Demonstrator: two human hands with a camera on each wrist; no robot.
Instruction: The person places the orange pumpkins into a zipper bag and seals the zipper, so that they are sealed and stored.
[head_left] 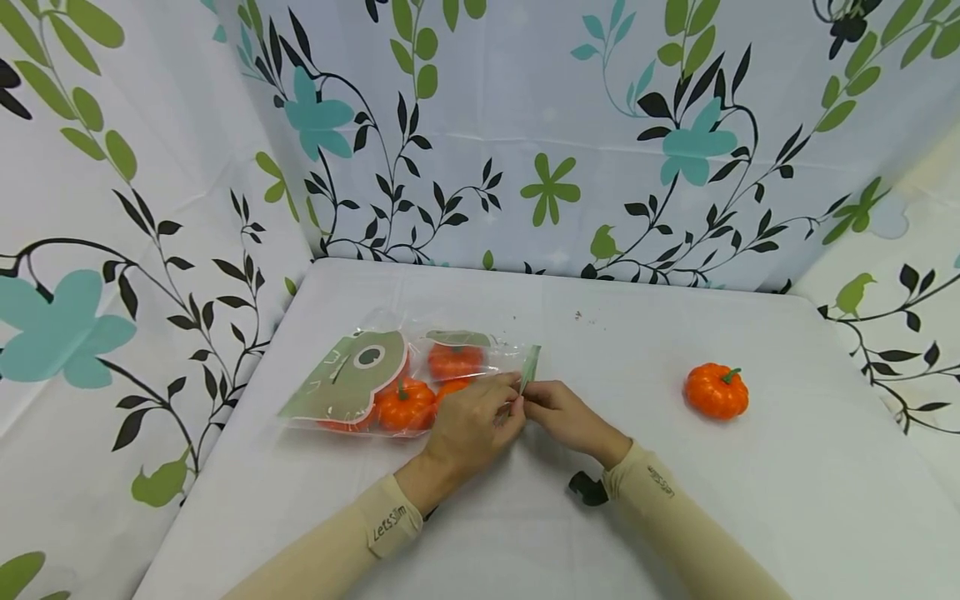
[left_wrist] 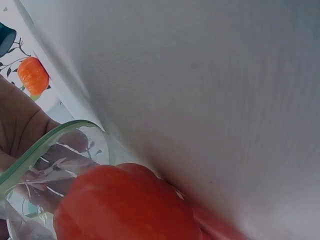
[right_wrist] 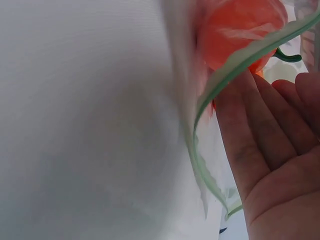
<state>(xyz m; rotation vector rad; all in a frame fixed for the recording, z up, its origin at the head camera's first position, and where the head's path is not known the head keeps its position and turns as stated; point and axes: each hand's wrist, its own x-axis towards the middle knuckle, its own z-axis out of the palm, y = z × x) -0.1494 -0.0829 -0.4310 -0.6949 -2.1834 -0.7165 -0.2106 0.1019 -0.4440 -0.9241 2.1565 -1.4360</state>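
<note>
A clear zip bag (head_left: 322, 392) with a green printed face lies on its side at the left of the table, several small orange toy pumpkins (head_left: 405, 407) inside it. My left hand (head_left: 468, 429) lies over the bag's right end, thumb and forefinger pinching the green zip edge (head_left: 530, 367). From the other side my right hand (head_left: 566, 417) holds the same edge, its fingertips close to the left thumb. In the right wrist view the green zip strip (right_wrist: 235, 70) bows apart and the right hand's fingers (right_wrist: 245, 125) stretch past it towards a pumpkin (right_wrist: 240, 30).
A single orange toy pumpkin (head_left: 716, 391) with a green stem sits on the white table (head_left: 645, 517), to the right of both hands. A small black object (head_left: 588, 489) shows beside the right wrist. Patterned curtains (head_left: 480, 150) stand behind and at the sides.
</note>
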